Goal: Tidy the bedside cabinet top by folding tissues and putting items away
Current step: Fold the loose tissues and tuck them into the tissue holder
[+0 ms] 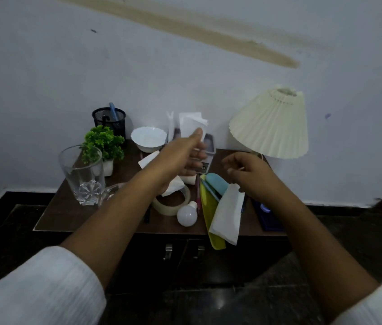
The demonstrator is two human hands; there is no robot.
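Observation:
My left hand (183, 153) reaches over the brown cabinet top (68, 212) and pinches a folded white tissue (191, 124) held upright near the back. My right hand (251, 171) hovers to the right with its fingers loosely curled and nothing in it. Below that hand a white tissue (227, 214) lies draped over a yellow-green case (210, 212) and hangs past the front edge. Another crumpled tissue (173, 186) sits under my left wrist, and one more tissue (147, 158) lies by the bowl. A small grey box (210, 143) is behind my left hand.
A tall empty glass (83, 174) stands front left, beside a small green plant (103, 144). A black mesh pen holder (110, 120) and a white bowl (149, 138) stand at the back. A tape roll (171, 205), a light bulb (187, 214), a cream lamp (272, 125) and a dark device (267, 214) crowd the rest.

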